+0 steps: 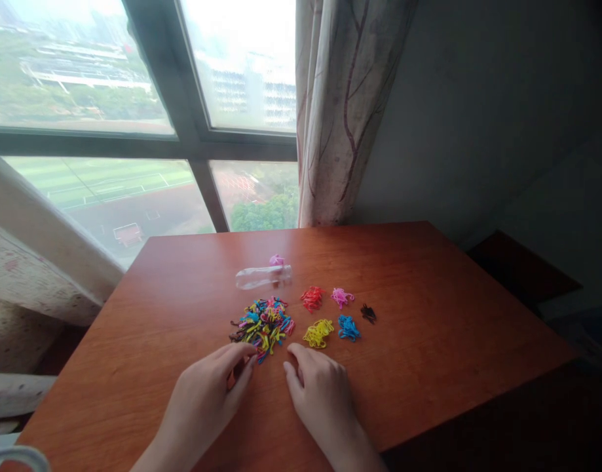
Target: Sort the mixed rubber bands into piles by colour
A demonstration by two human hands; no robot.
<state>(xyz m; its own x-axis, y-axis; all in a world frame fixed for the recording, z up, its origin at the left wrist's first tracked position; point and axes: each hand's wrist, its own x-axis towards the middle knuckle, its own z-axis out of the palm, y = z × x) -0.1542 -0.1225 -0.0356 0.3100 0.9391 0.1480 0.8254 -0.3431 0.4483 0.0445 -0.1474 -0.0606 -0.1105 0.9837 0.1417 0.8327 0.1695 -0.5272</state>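
A mixed pile of small coloured rubber bands (264, 324) lies on the brown table. At its near edge is my left hand (207, 387), thumb and forefinger pinched together; whatever is between them is too small to make out. My right hand (320, 387) rests just right of the pile, below the yellow bands (319, 333), fingers curled with a small gap between thumb and forefinger and nothing visible in it. Sorted by colour, further heaps lie to the right: red bands (312, 299), pink bands (342, 297), blue bands (348, 328) and a small black heap (368, 313).
Behind the pile a clear plastic bottle (261, 277) lies on its side, with a pinkish-purple object (276, 260) just beyond it. The wooden table (428, 328) reaches to a window (192, 141) and a patterned curtain (350, 111). A white curved rail (20, 452) shows at lower left.
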